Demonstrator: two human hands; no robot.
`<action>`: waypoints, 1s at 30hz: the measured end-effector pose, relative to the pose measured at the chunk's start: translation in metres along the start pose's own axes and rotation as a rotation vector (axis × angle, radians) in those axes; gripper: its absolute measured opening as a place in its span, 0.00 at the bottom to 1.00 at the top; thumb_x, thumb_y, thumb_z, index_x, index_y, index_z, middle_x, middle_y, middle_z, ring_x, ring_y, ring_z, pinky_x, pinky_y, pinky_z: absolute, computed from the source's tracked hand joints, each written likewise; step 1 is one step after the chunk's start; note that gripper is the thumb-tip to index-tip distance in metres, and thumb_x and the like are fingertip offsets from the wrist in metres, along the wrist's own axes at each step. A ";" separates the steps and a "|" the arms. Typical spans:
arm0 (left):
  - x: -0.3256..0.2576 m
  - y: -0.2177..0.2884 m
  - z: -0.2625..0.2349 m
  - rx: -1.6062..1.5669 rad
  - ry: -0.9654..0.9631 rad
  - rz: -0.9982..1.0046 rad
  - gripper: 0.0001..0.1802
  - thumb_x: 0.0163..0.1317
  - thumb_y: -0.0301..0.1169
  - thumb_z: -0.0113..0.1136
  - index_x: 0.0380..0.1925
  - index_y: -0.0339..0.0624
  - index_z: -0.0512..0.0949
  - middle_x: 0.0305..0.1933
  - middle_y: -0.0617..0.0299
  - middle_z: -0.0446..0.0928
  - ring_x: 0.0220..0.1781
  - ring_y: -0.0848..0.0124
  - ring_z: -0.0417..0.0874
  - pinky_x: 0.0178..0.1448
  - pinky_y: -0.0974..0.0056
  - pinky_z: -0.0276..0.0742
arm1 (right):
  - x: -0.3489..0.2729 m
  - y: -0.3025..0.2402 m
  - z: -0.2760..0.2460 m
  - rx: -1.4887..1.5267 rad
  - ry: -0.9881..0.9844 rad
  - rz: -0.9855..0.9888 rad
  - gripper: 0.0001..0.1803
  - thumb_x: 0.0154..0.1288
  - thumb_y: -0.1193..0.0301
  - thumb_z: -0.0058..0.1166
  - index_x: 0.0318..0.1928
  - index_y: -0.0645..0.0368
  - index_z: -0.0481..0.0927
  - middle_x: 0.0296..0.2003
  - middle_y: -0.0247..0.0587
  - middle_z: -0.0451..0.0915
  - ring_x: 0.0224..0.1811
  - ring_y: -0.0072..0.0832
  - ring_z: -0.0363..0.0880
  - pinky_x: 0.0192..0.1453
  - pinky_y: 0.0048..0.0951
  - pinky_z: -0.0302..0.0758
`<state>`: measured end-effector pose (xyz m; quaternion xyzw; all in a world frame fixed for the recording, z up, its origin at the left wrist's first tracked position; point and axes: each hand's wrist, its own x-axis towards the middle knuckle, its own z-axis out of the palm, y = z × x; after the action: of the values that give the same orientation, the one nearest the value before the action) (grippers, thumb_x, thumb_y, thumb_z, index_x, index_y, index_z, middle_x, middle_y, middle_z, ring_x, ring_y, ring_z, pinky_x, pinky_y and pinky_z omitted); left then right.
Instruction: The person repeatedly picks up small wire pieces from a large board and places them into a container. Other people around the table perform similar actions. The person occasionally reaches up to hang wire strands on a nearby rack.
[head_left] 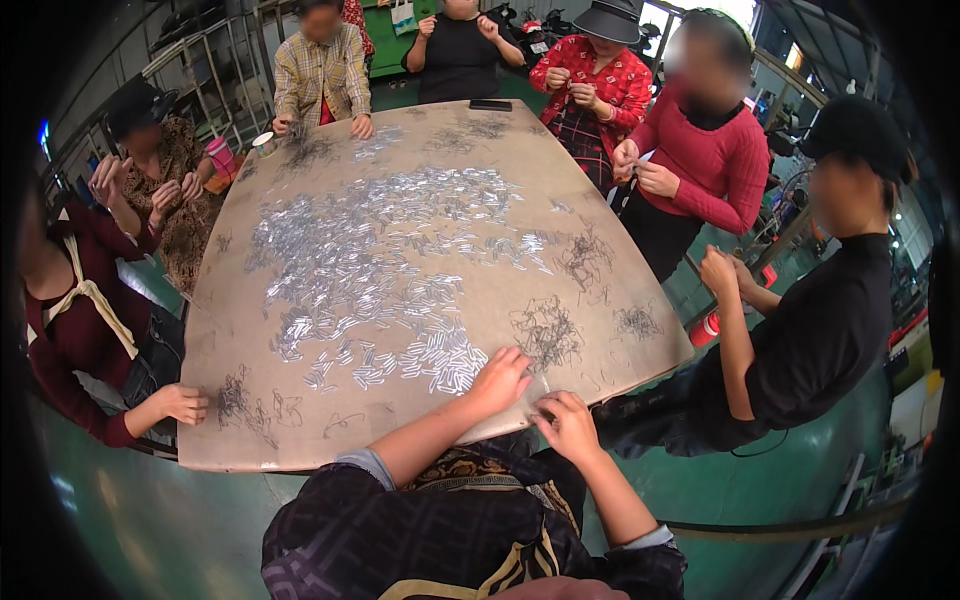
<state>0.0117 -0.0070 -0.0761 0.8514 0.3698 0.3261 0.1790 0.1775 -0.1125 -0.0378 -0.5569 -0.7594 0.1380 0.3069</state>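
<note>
My left hand (pixel 503 380) rests low over the table's near edge, fingers curled together beside a tangle of thin dark wire pieces (pixel 547 332). Just right of it, at the very edge, my right hand (pixel 568 424) is closed in a pinch. A thin, pale sliver shows between the two hands, too small to name; what each hand grips is hidden. Left of my left hand lies the near end of a broad spread of small, shiny metal strips (pixel 440 362).
Several people stand or sit around the brown-topped table (pixel 400 420), working with their hands. More dark wire tangles (pixel 236 400) lie along its sides. A black phone-like slab (pixel 491 105) lies at the far edge. A person in black (pixel 815 300) stands close on my right.
</note>
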 end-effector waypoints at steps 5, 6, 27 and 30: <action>0.000 0.003 0.013 0.067 -0.015 -0.022 0.18 0.55 0.28 0.63 0.47 0.37 0.77 0.46 0.51 0.73 0.52 0.52 0.73 0.57 0.56 0.72 | 0.001 0.004 -0.008 0.037 -0.053 0.104 0.15 0.54 0.67 0.65 0.42 0.58 0.83 0.44 0.44 0.80 0.49 0.45 0.78 0.55 0.40 0.74; 0.003 0.003 0.014 0.058 -0.014 -0.021 0.17 0.55 0.27 0.63 0.46 0.37 0.78 0.45 0.51 0.74 0.51 0.52 0.73 0.56 0.56 0.72 | -0.003 0.010 -0.001 0.027 -0.060 0.117 0.16 0.54 0.67 0.65 0.43 0.58 0.83 0.46 0.46 0.79 0.50 0.46 0.77 0.56 0.40 0.73; 0.030 -0.015 0.006 0.042 -0.163 0.045 0.05 0.55 0.26 0.62 0.32 0.40 0.80 0.36 0.54 0.77 0.45 0.54 0.78 0.50 0.56 0.75 | -0.018 0.008 0.021 -0.294 -0.421 0.025 0.53 0.55 0.40 0.59 0.74 0.49 0.51 0.75 0.54 0.41 0.77 0.53 0.36 0.77 0.56 0.38; 0.033 -0.017 -0.002 -0.025 -0.118 -0.009 0.03 0.55 0.25 0.60 0.31 0.39 0.80 0.37 0.53 0.78 0.45 0.53 0.78 0.50 0.55 0.75 | -0.020 0.003 0.018 -0.288 -0.416 0.045 0.53 0.53 0.43 0.61 0.74 0.47 0.51 0.75 0.52 0.42 0.78 0.51 0.36 0.77 0.54 0.38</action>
<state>0.0189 0.0296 -0.0701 0.8651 0.3584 0.2792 0.2127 0.1726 -0.1272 -0.0596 -0.5713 -0.8054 0.1470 0.0584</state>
